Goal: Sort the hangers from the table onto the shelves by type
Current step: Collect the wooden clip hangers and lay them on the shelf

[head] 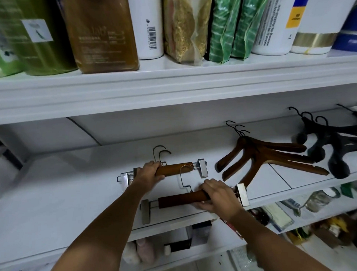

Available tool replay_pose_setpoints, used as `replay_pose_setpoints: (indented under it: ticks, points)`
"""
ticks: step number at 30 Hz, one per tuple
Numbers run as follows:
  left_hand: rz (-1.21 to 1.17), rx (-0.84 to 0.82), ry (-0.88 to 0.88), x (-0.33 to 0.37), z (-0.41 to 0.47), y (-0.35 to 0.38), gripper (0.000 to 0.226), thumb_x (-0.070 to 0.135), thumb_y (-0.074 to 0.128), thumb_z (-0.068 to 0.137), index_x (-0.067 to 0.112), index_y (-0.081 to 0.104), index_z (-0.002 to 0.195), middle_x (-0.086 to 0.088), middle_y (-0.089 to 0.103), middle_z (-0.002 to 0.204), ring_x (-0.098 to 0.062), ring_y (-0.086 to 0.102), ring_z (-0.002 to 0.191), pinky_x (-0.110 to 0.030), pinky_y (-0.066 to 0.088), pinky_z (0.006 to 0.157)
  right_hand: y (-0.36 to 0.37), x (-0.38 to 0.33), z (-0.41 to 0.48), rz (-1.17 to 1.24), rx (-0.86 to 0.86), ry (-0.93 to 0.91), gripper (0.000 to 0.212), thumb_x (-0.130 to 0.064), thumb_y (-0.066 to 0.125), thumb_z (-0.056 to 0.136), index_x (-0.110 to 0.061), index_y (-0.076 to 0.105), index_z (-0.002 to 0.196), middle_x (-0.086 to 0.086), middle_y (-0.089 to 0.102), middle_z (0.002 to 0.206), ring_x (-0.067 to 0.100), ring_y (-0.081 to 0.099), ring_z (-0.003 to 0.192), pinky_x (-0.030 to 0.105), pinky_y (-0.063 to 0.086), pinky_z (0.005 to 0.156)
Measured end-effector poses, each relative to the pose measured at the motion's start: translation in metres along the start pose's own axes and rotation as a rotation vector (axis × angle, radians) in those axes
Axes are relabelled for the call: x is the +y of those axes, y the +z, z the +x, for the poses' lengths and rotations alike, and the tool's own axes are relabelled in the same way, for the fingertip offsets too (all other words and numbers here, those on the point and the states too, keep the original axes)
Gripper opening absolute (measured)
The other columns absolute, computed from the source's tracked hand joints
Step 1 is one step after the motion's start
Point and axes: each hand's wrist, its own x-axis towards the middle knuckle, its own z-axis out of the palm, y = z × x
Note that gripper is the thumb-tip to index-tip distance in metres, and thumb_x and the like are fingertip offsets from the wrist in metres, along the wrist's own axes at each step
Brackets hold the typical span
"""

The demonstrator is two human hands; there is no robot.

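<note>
Left hand [148,174]: fingers curled over the left part of the wooden bar of the rear clip hangers [175,169], thumb along the near side; two wire hooks rise just behind the knuckles, so two hangers are stacked there; they lie on the middle shelf [63,193], with metal clips at both bar ends.

Right hand [219,196]: wrapped round the right end of the front clip hanger [181,199], fingers over the top; bar roughly parallel to the rear pair and close to the shelf's front edge; right clip just beside the knuckles, left clip at the far end; hook points back toward the rear pair; cannot tell whether the bar rests on the shelf or is lifted clear.

Right of both hands, same shelf: brown wooden coat hangers [262,157] in a fanned pile, hooks toward the back wall; just beside them, black hangers [327,147], also heaped.

Upper shelf [171,80]: white bottle [146,24], amber bottle [101,32], green packets [234,24]; items on the shelf below are blurred.
</note>
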Motion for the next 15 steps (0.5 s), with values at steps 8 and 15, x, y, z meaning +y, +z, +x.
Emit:
replay_pose_setpoints:
  ticks: [8, 15]
  points:
    - [-0.032, -0.087, 0.044, 0.005, 0.002, 0.019, 0.039, 0.041, 0.058, 0.089, 0.019, 0.051, 0.121, -0.002, 0.055, 0.119, -0.019, 0.049, 0.112, -0.039, 0.036, 0.100, 0.011, -0.001, 0.016, -0.011, -0.021, 0.005, 0.035, -0.053, 0.069, 0.077, -0.021, 0.065, 0.091, -0.006, 0.063, 0.082, 0.011, 0.059, 0.073, 0.025, 0.046, 0.069]
    - [-0.019, -0.123, 0.071, 0.000, 0.006, 0.021, 0.049, 0.043, 0.062, 0.085, 0.019, 0.050, 0.126, -0.002, 0.051, 0.127, -0.019, 0.042, 0.120, -0.035, 0.030, 0.100, 0.027, -0.005, 0.033, -0.015, -0.122, 0.020, 0.036, -0.053, 0.061, 0.082, -0.024, 0.059, 0.104, -0.006, 0.059, 0.104, 0.011, 0.055, 0.096, 0.025, 0.041, 0.088]
